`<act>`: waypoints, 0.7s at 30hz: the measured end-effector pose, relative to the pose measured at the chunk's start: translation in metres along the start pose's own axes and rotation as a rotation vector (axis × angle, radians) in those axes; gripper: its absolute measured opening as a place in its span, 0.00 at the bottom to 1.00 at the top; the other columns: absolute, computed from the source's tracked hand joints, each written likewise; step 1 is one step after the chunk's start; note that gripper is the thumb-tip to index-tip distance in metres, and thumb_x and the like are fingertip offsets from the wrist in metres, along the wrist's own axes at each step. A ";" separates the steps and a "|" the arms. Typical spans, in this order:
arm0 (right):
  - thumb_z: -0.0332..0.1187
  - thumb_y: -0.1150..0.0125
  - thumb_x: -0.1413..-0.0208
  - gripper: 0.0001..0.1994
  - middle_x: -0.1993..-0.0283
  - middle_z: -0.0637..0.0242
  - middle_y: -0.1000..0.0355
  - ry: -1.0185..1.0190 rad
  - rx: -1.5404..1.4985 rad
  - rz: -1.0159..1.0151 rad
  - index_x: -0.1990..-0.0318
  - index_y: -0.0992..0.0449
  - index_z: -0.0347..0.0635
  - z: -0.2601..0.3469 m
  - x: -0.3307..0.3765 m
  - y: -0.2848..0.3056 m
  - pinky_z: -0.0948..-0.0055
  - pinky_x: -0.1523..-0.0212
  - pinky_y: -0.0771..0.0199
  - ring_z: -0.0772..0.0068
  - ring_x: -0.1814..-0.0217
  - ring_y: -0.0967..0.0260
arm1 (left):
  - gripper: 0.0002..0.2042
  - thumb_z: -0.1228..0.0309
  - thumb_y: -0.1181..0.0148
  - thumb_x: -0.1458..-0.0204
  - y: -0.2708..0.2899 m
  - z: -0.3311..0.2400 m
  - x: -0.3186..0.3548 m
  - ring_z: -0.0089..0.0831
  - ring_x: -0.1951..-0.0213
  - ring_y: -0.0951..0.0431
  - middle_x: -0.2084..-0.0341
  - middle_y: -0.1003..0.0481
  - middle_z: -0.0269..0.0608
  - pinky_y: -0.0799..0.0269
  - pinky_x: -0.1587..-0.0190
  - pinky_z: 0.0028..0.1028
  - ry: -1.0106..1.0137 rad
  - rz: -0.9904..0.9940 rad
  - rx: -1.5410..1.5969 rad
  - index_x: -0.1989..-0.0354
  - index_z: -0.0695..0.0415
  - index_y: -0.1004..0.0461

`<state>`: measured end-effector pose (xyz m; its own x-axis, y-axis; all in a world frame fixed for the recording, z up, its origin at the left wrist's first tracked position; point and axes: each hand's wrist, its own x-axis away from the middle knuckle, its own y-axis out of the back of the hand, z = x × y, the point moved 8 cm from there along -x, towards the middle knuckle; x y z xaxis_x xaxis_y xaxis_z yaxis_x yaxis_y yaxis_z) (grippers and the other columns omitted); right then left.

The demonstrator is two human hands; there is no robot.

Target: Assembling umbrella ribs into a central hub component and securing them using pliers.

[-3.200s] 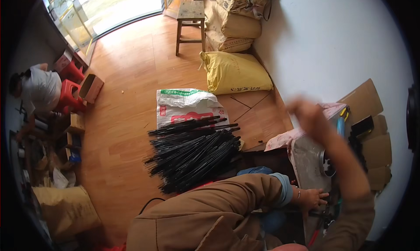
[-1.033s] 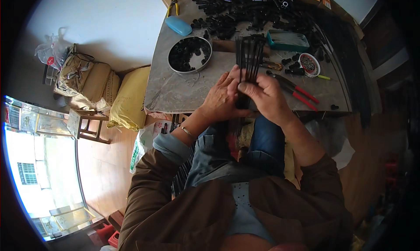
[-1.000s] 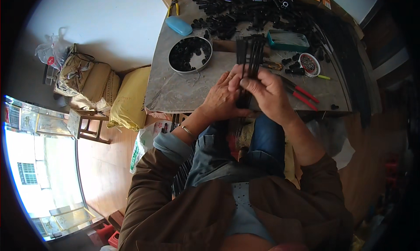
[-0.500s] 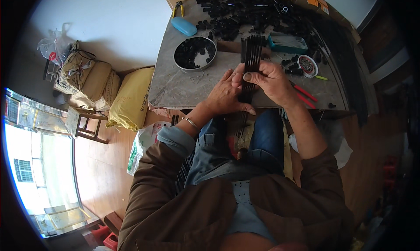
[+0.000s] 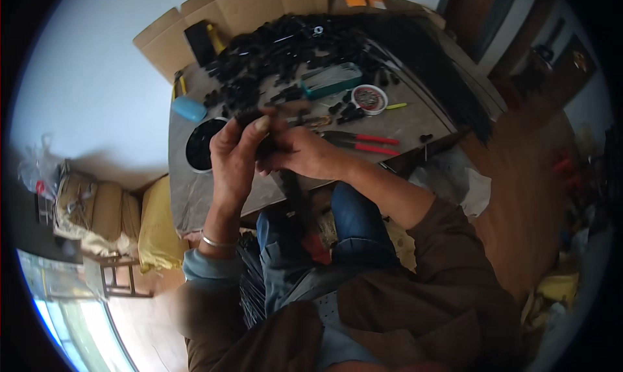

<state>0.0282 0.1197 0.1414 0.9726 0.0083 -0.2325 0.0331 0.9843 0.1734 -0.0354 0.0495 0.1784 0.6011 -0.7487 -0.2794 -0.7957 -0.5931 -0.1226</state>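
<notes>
Both hands grip a bundle of thin black rods (image 5: 293, 192) over the near edge of the table; it is blurred, and its lower part slants down toward my knees. My left hand (image 5: 237, 153) is closed round the upper part, thumb uppermost. My right hand (image 5: 302, 154) is closed on the bundle from the other side, its fingertips partly hidden. Just left of my left hand stands a round bowl (image 5: 189, 153) of small black parts. To the right of my right hand lie red-handled pliers (image 5: 376, 144).
Black plastic parts (image 5: 259, 57) are heaped at the back, before cardboard (image 5: 250, 1). A teal box (image 5: 332, 81), a white tub (image 5: 369, 99) of small metal pieces and a blue case (image 5: 189, 109) stand nearer. Long black strips (image 5: 448, 73) overhang the table's right edge.
The view has swung round, so the table sits farther left. My left hand has shifted from lying flat against the rods to wrapping round them; the bundle now slants and blurs with motion.
</notes>
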 end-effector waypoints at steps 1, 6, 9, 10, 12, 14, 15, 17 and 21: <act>0.24 0.42 0.44 0.11 0.61 0.63 0.23 -0.043 0.032 0.041 0.53 0.26 0.34 0.004 0.006 0.011 0.72 0.50 0.27 0.75 0.58 0.26 | 0.11 0.70 0.44 0.42 -0.001 0.003 0.000 0.21 0.68 0.23 0.69 0.20 0.40 0.27 0.63 0.21 -0.039 -0.009 0.015 0.55 0.63 0.25; 0.31 0.42 0.48 0.10 0.64 0.61 0.22 -0.221 0.569 -0.706 0.58 0.22 0.41 -0.020 0.070 0.245 0.70 0.69 0.24 0.71 0.70 0.24 | 0.10 0.71 0.45 0.41 -0.006 -0.006 -0.001 0.27 0.65 0.21 0.72 0.20 0.42 0.29 0.53 0.28 -0.145 -0.007 0.008 0.57 0.63 0.24; 0.39 0.42 0.48 0.11 0.62 0.56 0.23 -0.605 1.081 -0.951 0.63 0.20 0.45 -0.042 0.136 0.347 0.59 0.58 0.26 0.55 0.61 0.24 | 0.10 0.70 0.46 0.41 -0.003 -0.003 -0.002 0.26 0.63 0.21 0.71 0.20 0.43 0.30 0.52 0.27 -0.127 -0.022 0.008 0.57 0.63 0.25; 0.39 0.42 0.49 0.11 0.61 0.55 0.23 -0.649 1.181 -1.006 0.63 0.20 0.44 -0.056 0.154 0.368 0.58 0.56 0.27 0.53 0.58 0.25 | 0.11 0.69 0.47 0.40 -0.003 -0.002 -0.002 0.29 0.63 0.20 0.71 0.20 0.43 0.28 0.52 0.29 -0.142 -0.014 -0.021 0.56 0.63 0.26; 0.39 0.42 0.49 0.11 0.60 0.54 0.24 -0.719 1.263 -0.942 0.63 0.20 0.44 -0.084 0.169 0.382 0.57 0.56 0.27 0.52 0.56 0.26 | 0.11 0.68 0.47 0.40 -0.002 -0.003 -0.001 0.33 0.62 0.20 0.70 0.20 0.45 0.26 0.53 0.31 -0.152 -0.017 -0.072 0.56 0.64 0.27; 0.38 0.42 0.49 0.11 0.59 0.53 0.24 -0.790 1.343 -0.878 0.63 0.21 0.43 -0.096 0.168 0.384 0.56 0.55 0.27 0.50 0.53 0.27 | 0.11 0.68 0.47 0.40 -0.001 -0.002 0.001 0.34 0.62 0.20 0.70 0.20 0.45 0.26 0.53 0.31 -0.151 -0.024 -0.082 0.56 0.63 0.27; 0.39 0.42 0.49 0.11 0.59 0.52 0.24 -0.816 1.380 -0.865 0.63 0.21 0.42 -0.097 0.167 0.384 0.55 0.54 0.27 0.50 0.53 0.27 | 0.11 0.68 0.47 0.40 -0.002 -0.003 0.002 0.34 0.62 0.20 0.70 0.20 0.45 0.26 0.53 0.31 -0.153 -0.022 -0.090 0.56 0.63 0.27; 0.39 0.41 0.48 0.12 0.59 0.51 0.25 -0.839 1.416 -0.858 0.63 0.22 0.42 -0.095 0.166 0.387 0.54 0.54 0.28 0.49 0.53 0.27 | 0.11 0.68 0.47 0.40 -0.002 -0.002 0.002 0.35 0.62 0.20 0.70 0.20 0.46 0.27 0.53 0.31 -0.151 -0.021 -0.111 0.56 0.63 0.27; 0.37 0.43 0.49 0.11 0.59 0.53 0.25 -0.816 1.339 -0.900 0.64 0.23 0.40 -0.035 0.160 0.378 0.57 0.54 0.28 0.51 0.53 0.28 | 0.11 0.68 0.48 0.40 -0.002 -0.006 0.006 0.34 0.63 0.20 0.70 0.21 0.45 0.26 0.53 0.31 -0.158 -0.031 -0.113 0.56 0.63 0.26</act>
<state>0.1880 0.4991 0.1360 0.3968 -0.8761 -0.2739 0.2994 -0.1585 0.9409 -0.0297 0.0444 0.1822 0.5991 -0.6789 -0.4245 -0.7582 -0.6514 -0.0284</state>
